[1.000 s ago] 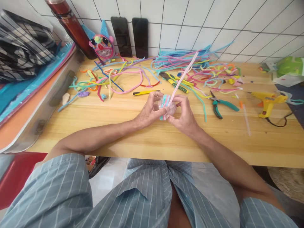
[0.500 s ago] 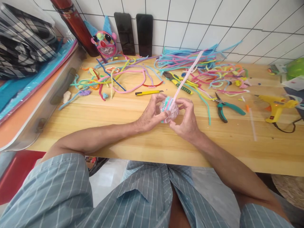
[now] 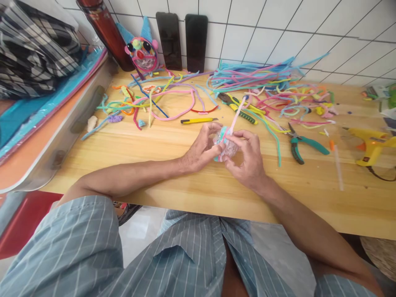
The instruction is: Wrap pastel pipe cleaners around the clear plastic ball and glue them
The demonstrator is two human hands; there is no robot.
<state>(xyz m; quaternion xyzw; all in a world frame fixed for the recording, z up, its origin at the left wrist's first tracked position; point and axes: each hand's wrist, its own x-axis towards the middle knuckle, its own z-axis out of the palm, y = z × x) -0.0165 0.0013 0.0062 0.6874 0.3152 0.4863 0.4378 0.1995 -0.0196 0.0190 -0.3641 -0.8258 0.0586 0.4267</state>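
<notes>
Between my hands, just above the wooden table, is a small rounded bundle with pink, light blue and white fuzzy strands, partly covered by my fingers. My left hand grips its left side, thumb across the front. My right hand closes on the right side, fingers on top and thumb underneath. A pale pink pipe cleaner sticks up from the bundle's top, leaning to the right, by my right fingertips. Behind the hands lies a yellow utility knife.
Pliers with teal handles, yellow-green pliers and a yellow glue gun lie rightward. Pipe cleaners are heaped at the back. Near the wall stand a fuzzy eared figure, a red flask and two phones. A plastic bin borders the left.
The pale pink pipe cleaner shows a shorter free length above the bundle. My right fingers have moved in over the bundle's top. The whole view has shifted slightly.
</notes>
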